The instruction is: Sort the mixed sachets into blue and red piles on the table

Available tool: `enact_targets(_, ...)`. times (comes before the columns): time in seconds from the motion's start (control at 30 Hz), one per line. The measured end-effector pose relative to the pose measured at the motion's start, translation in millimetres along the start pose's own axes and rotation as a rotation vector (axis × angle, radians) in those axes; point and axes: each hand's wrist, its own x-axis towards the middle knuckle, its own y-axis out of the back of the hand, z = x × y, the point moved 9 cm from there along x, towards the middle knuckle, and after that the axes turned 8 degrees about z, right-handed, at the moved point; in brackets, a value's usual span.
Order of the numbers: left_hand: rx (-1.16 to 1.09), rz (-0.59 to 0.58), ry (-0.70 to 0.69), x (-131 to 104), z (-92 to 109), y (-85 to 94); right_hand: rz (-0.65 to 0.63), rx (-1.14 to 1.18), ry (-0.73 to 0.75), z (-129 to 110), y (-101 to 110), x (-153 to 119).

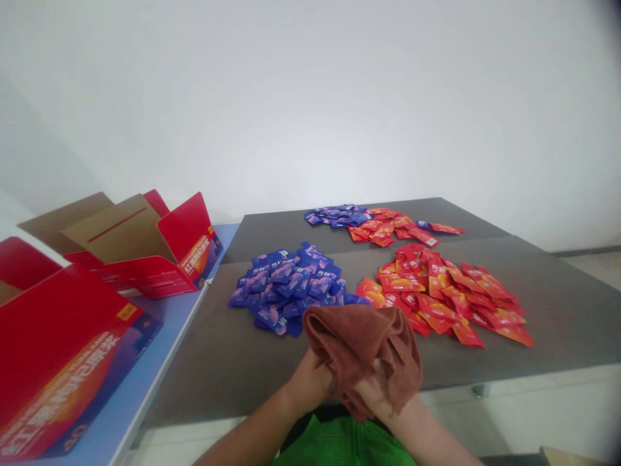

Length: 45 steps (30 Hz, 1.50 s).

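A crumpled brown cloth (363, 343) is bunched up over the front edge of the dark table, and both hands are on it. My left hand (313, 382) grips it from the left side, its fingers mostly covered by the fabric. From the right, my right hand (376, 391) holds it too, largely hidden under the folds. Just beyond the cloth lies a pile of blue sachets (291, 285) on the left, and a pile of red and orange sachets (441, 291) on the right.
Farther back on the dark table (557, 310) are more blue sachets (334, 215) and red sachets (388, 226). At the left, a blue surface (145, 369) bears open red cartons, one near (63, 356) and one farther (145, 259).
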Motion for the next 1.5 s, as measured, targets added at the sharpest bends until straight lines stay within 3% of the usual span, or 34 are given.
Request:
enact_targets(0.1,0.134,-0.184,-0.107,-11.8,13.7,-17.4,-0.066,-0.249,0.157,-0.6,-5.5,17.3)
enact_targets(0.17,0.158,-0.23,-0.128,-17.4,17.2,-15.5,-0.041,-0.343,0.094,14.1,1.5,32.3)
enact_targets(0.23,0.034,-0.119,-0.051,-14.9,13.2,4.9,0.008,-0.339,-0.04,32.5,10.5,40.2)
enact_targets(0.33,-0.173,0.171,0.046,-6.2,8.3,49.7,0.06,-0.225,-0.172,52.6,14.9,33.5)
enact_targets(0.43,-0.224,0.39,-0.003,5.1,24.4,86.8,0.107,-0.111,-0.231,65.5,15.0,17.1)
enact_targets(0.57,-0.19,0.497,-0.087,35.6,54.8,120.3,0.099,-0.058,-0.283,75.3,12.7,5.8)
enact_targets(0.67,0.1,0.51,-0.126,68.7,72.5,146.7,0.095,-0.03,-0.3,75.7,13.4,7.3)
enact_targets(0.77,0.805,0.406,-0.155,102.9,83.3,163.0,0.1,-0.01,-0.301,74.3,15.9,8.6)
enact_targets(0.83,1.06,0.372,-0.18,119.2,85.8,172.2,0.097,-0.004,-0.31,75.8,17.5,7.2)
enact_targets(0.9,1.146,0.339,-0.219,131.6,86.4,174.0,0.091,-0.001,-0.32,78.7,19.0,5.2)
enact_targets(1.03,1.284,0.15,-0.27,152.6,72.1,155.0,0.079,-0.006,-0.334,84.2,20.6,3.0)
enact_targets(1.23,1.461,-0.002,-0.196,169.0,42.6,147.5,0.119,-0.033,-0.304,88.8,25.1,-1.0)
enact_targets(1.37,1.549,-0.009,-0.187,178.4,46.0,149.2,0.134,-0.055,-0.242,103.0,24.2,-12.2)
enact_targets(1.5,1.573,-0.034,-0.204,209.0,62.5,140.1,0.131,-0.101,-0.158,122.5,18.6,-25.1)
